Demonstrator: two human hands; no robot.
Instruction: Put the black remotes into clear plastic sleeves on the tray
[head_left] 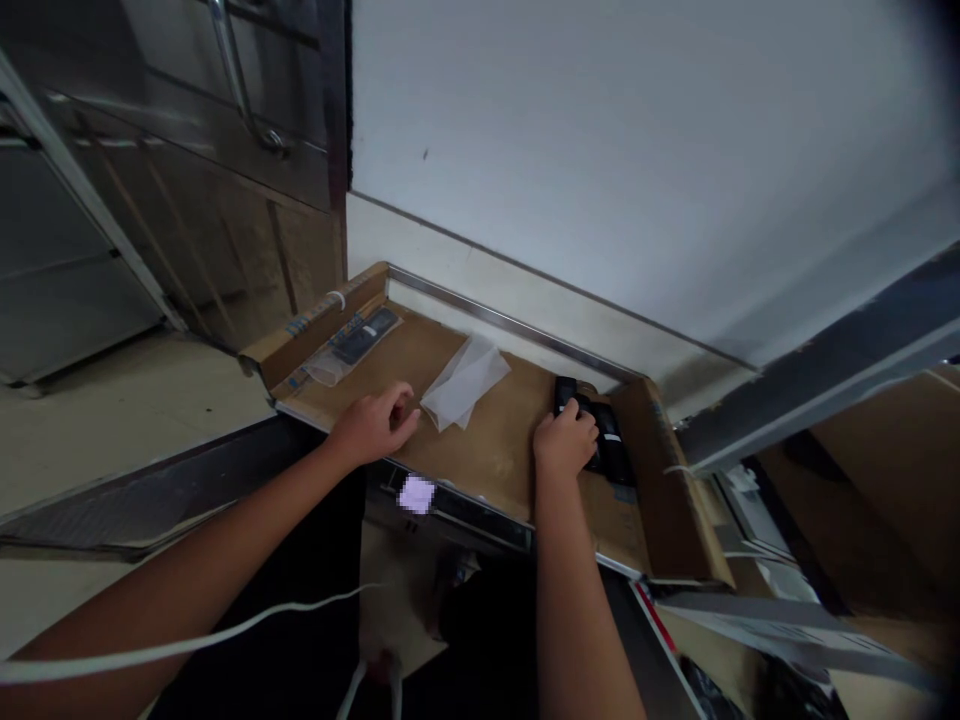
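Observation:
My left hand [376, 424] hovers over the front edge of the cardboard-lined tray [495, 460], fingers curled with a gap between thumb and fingertips and nothing held. Right of it lie thin translucent plastic bags [463, 385], overlapping. My right hand [568, 440] is at the right end, its fingers curled round one of the black objects [613, 445] that lie side by side there. A clear bag with a black object in it [365, 335] rests at the tray's far left.
A white wall [600, 180] rises behind the tray. Metal doors with a handle [244, 90] are at the upper left. A grey metal beam [810, 370] runs along the right. A white cable [247, 622] hangs in front of my left forearm.

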